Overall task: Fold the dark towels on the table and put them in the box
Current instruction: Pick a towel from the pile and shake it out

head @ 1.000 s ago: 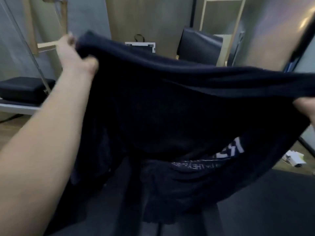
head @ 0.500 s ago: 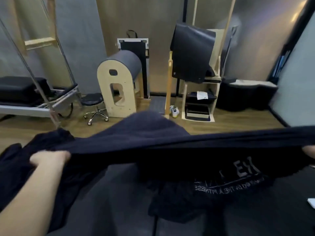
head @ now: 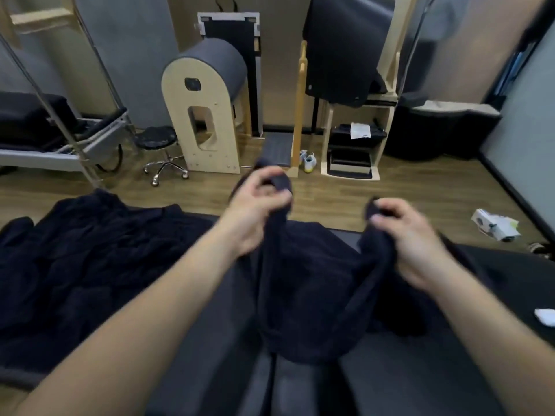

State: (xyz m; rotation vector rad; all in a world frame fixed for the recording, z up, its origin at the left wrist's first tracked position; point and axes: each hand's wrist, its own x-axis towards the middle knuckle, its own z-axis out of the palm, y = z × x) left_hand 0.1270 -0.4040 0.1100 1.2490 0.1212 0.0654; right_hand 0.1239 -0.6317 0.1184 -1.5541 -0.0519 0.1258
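A dark grey worktop [head: 210,370] fills the lower view, its far edge meeting wooden floor. A heap of dark towels [head: 75,265] covers its left part, and a strip of worktop shows between the heap and the held towel [head: 309,280]. That towel, stretched wide a moment ago, now hangs doubled at centre (its lower fold sags onto the worktop). The left hand [head: 255,214] and right hand [head: 411,238], now near each other, each grip a top corner.

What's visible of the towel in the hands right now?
The held towel is dark navy, a soft, plush-looking cloth, no print visible. It hangs between the hands: the left hand grips one bunched upper end, the right hand the other. The middle sags in folds, and its lower end appears to rest on the dark table.
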